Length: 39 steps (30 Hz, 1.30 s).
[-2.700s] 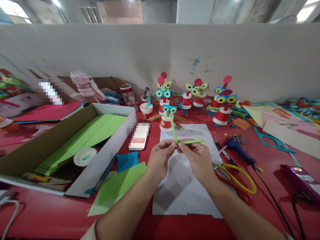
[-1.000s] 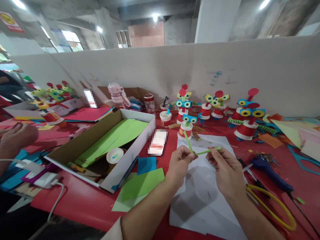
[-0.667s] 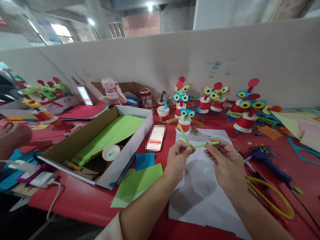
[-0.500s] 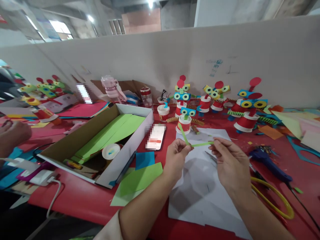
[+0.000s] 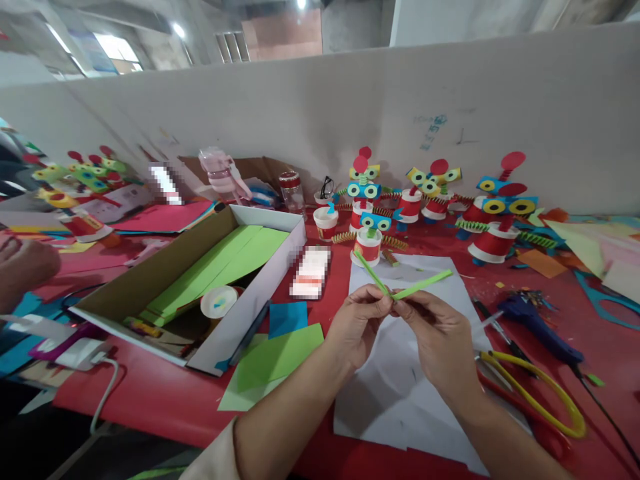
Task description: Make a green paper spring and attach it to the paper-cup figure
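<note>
Two narrow green paper strips meet in a V above the white sheets. My left hand pinches them where they join. Close against it, my right hand is also closed on the strips at that joint, its fingertips nearly touching those of the left. One strip end points up and left, the other up and right. Just beyond stands a paper-cup figure with a blue head and folded paper arms.
A white box with green paper stands left, beside a phone. More cup figures line the back. Right are a blue glue gun and yellow-red scissors. Another person's hand is far left.
My right hand has moved left from the strip's far end to the joint beside my left hand. The right-hand strip end now sticks up free.
</note>
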### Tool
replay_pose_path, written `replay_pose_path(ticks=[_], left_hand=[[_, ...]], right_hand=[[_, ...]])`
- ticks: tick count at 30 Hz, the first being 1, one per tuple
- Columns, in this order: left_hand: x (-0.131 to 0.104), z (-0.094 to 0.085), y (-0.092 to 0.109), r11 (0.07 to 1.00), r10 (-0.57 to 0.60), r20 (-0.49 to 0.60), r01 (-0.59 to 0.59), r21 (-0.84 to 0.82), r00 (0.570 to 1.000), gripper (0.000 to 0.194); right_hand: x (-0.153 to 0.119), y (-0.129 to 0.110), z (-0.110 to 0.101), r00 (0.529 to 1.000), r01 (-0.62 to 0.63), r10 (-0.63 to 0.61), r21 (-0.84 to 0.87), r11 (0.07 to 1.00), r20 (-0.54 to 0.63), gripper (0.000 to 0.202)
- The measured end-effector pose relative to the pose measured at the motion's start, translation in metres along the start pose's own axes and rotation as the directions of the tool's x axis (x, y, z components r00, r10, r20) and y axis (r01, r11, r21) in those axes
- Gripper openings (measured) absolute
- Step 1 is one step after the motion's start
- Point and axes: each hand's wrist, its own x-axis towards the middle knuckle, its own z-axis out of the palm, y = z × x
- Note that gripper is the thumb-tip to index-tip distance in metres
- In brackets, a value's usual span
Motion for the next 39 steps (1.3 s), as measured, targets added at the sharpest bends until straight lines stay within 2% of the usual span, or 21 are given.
replay_pose_path(ticks=[4,7,11,15,17,20,23,30,33,39], left_hand=[[-0.002,0.000,0.001,0.996,-0.070,0.041,0.071,-0.043,0.997,0.030],[-0.001,0.000,0.001,0.999,-0.046,0.021,0.046,-0.016,0.999,0.028],[0.001,-0.001,-0.002,0.979,0.139,-0.050,-0.129,0.159,0.989,0.023],[0.001,-0.005,-0.005,0.841,0.378,-0.073,-0.310,0.443,0.923,0.012],[0.000,-0.005,-0.002,0.786,0.415,-0.047,-0.332,0.522,0.909,0.010],[0.000,-0.005,0.005,0.839,0.288,0.017,-0.260,0.478,0.958,0.008],[0.002,-0.004,0.010,0.893,0.191,0.006,-0.176,0.415,0.982,0.010],[0.003,-0.004,0.007,0.882,0.190,-0.056,-0.145,0.448,0.980,0.015],[0.003,-0.002,0.005,0.918,0.186,-0.102,-0.136,0.373,0.977,0.018],[0.005,-0.004,0.002,0.976,0.066,-0.149,-0.034,0.214,0.987,0.027]], right_hand=[[-0.001,0.001,-0.002,0.999,0.031,-0.030,0.034,0.999,-0.012,0.007],[-0.001,0.000,-0.002,1.000,0.010,-0.009,0.024,1.000,-0.009,0.010],[-0.002,0.000,0.000,0.998,-0.051,0.051,0.009,0.999,-0.025,0.015],[-0.002,-0.001,0.000,0.997,-0.051,0.050,-0.022,0.998,-0.065,0.014],[-0.001,-0.004,0.000,0.996,-0.052,0.050,-0.021,0.998,-0.076,0.013],[0.003,-0.008,-0.001,0.994,-0.076,0.075,-0.008,0.997,-0.081,0.013],[0.006,-0.009,-0.001,0.994,-0.103,0.103,-0.001,0.995,-0.047,0.014],[0.005,-0.004,-0.002,0.996,-0.082,0.082,-0.012,0.997,-0.021,0.015],[0.004,-0.001,-0.001,0.997,-0.071,0.071,0.036,0.997,-0.004,0.016],[0.005,0.001,0.001,0.995,-0.097,0.096,0.045,0.994,0.025,0.017]])
